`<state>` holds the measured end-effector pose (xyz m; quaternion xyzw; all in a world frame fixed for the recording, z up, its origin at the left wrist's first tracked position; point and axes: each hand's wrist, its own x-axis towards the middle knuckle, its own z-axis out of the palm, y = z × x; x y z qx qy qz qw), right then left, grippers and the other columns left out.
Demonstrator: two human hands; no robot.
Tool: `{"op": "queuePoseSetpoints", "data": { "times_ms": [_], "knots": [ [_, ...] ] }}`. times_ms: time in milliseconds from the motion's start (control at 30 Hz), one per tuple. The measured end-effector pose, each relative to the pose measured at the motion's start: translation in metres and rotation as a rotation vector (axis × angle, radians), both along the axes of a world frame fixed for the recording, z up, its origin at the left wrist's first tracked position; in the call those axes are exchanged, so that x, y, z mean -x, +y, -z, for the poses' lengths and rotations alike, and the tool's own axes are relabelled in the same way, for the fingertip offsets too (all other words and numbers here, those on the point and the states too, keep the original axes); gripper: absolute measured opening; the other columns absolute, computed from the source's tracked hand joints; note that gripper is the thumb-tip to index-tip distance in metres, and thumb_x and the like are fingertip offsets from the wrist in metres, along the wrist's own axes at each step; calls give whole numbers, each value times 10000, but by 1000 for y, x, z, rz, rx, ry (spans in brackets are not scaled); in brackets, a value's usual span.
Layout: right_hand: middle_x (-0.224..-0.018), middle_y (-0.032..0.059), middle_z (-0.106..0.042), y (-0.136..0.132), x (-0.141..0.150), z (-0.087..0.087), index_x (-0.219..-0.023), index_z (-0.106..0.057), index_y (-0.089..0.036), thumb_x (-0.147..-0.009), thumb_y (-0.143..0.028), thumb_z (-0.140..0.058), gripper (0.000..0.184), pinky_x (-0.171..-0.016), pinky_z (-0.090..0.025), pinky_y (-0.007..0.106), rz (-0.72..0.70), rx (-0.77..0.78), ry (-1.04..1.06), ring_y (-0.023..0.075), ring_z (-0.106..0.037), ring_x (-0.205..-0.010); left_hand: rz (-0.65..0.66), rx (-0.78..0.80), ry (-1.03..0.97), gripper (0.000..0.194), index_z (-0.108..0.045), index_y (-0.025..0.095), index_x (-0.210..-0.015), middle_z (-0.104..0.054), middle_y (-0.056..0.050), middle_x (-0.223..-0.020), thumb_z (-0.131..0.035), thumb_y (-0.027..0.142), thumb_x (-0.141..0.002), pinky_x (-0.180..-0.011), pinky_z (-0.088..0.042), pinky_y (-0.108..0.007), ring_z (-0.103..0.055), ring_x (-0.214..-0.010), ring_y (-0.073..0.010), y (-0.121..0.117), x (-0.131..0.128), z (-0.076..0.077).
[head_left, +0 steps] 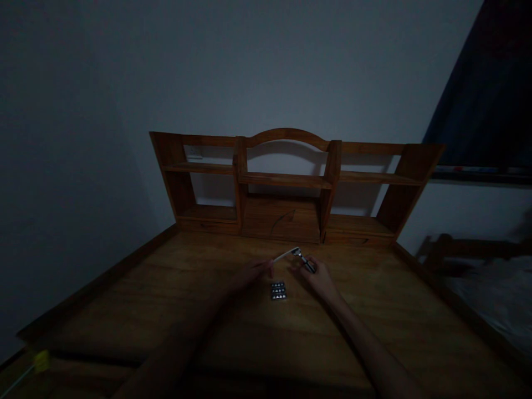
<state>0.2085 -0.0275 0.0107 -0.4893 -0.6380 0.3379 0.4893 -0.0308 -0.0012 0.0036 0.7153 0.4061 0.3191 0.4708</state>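
Note:
My left hand [261, 267] is closed around a thin white toothbrush [284, 255], which points up and to the right. Its dark bristle end meets the head of a razor [307, 264]; whether they touch cannot be made out in the dim light. The razor has a silver neck and a dark handle, and my right hand [318, 277] grips that handle. Just below and between both hands, three small dark pieces with silvery marks, like razor cartridges [278, 291], lie in a neat stack of rows on the wooden desk [233, 327].
A wooden shelf unit [286, 179] stands along the desk's back edge, with a thin dark cord [282, 218] in its middle bay. Raised rims border the desk's sides. A yellow object [41, 361] is at lower left. A dark window [486, 105] is at right.

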Motion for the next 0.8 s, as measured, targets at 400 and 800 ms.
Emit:
{"op": "queuePoseSetpoints", "data": {
  "times_ms": [400, 800],
  "knots": [
    [-901, 59, -707, -3, 0, -4, -963, -714, -158, -829, -570, -527, 472, -756, -450, 320, -60, -7, 43, 249, -620, -868, 31, -19, -58, 499, -656, 152, -782, -588, -17, -700, -392, 563, -882, -591, -358, -246, -481, -636, -137, -6, -1, -7],
    [-564, -2, -537, 2, -3, 5, -545, -564, -161, -875, -531, -479, 503, -588, -358, 231, 38, -137, -13, 136, -514, -582, -22, -95, 1, 546, -651, 160, -766, -582, -17, -680, -360, 611, -866, -590, -371, -251, -480, -630, -137, 5, 0, 8]
  ]
}}
